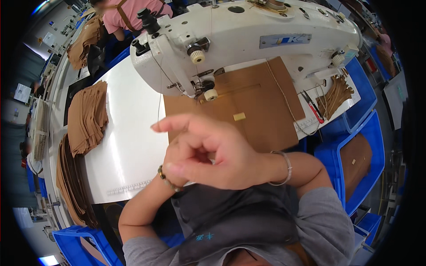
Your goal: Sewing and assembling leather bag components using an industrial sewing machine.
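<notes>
Evidently spread flat for support, the brown fabric panel (262, 133) lay beneath the sewing machine (239, 35); nearer, the right hand (222, 155) curled loosely, apparently empty, overlapping the left hand (172, 156) (grip impossible to tell). Leftward, brown pieces (88, 117) sat stacked, presumably for reach.

Right hand (228, 155) foremost (forefinger (179, 122) outstretched)

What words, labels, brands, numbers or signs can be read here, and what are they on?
I can place texts, not copy them.
Nameplate on the white sewing machine: large lettering.
Dark apron: light-blue characters.
Ruler strip along the white tabletop: markings too small to read.
Yellowish tag on the brown fabric panel: too blurred to read.
</notes>
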{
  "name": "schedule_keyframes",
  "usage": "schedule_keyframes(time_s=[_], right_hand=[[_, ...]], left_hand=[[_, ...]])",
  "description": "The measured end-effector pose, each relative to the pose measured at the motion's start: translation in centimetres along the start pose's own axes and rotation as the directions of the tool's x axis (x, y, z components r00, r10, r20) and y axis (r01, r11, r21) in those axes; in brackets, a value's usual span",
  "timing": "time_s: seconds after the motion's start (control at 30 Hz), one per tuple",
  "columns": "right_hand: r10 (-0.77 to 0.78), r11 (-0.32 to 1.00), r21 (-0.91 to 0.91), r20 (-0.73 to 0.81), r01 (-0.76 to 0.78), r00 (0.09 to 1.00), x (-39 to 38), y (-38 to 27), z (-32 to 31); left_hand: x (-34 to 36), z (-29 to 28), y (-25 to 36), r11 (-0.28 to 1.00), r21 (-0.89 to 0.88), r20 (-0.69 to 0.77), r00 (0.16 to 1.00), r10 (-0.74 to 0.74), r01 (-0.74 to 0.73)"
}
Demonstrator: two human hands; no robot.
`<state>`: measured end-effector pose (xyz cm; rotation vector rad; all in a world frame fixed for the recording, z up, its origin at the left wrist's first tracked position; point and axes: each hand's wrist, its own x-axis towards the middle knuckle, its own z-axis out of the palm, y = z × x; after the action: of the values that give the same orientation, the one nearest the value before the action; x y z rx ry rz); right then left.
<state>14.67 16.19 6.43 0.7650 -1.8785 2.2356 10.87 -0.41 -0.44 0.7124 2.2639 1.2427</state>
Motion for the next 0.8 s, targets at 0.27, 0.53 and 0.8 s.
schedule_keyframes(time_s=[0.27,0.53,0.8], right_hand=[[-0.130,0.808,-0.553,0.166,0.201,0.978,1.1,-1.4,-4.0],[-0.215,0.244,-0.948,-0.259,-0.205,0.942,-6.3,-3.0,-15.2],[0.057,-0.359,-0.809,-0.517,-0.466,0.854,-13.3,-2.0,-20.2]], left_hand=[[-5.1,1.6,-0.3,0.485,0.816,0.017,0.851,0.525,-0.315],[-10.4,2.9,0.2,0.500,0.811,0.082,0.905,0.417,-0.304],[-12.9,5.1,-0.7,0.552,0.786,0.008,0.898,0.441,-0.279]])
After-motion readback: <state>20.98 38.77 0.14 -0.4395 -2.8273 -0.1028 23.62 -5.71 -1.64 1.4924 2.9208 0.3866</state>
